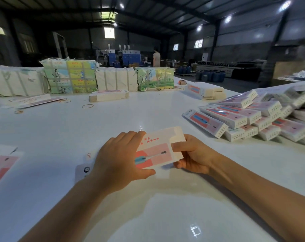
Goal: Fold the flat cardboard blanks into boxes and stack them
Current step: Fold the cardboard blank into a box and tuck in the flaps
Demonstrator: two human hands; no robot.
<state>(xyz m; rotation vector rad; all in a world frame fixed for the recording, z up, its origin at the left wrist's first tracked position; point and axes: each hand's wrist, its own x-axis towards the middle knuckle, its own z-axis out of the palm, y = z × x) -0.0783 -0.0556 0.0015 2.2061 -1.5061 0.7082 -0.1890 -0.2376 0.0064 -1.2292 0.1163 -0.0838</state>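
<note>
Near the front of the white surface (61, 137), both hands hold one flat cardboard blank (158, 152). The left hand (120, 159) lies over its left part, fingers on top and thumb curled under the near edge. The right hand (191, 154) pinches the right end, thumb on top and fingers below. So each grip is closed on the blank, one at each end. The blank's long side runs left to right, straight between the two hands, and its end flap points far and right. It is not a box yet, I think. The fold will likely turn on that long line, with the right hand nearest the flap.

A bit farther, to the right, sits the pile of folded boxes (253, 117), closer to the right hand. On the near left lies another flat blank (1, 166). Farther back is a stack of blanks (109, 96), with rubber bands (87, 106) near it. Big wrapped bundles (69, 76) stand at the far edge.
</note>
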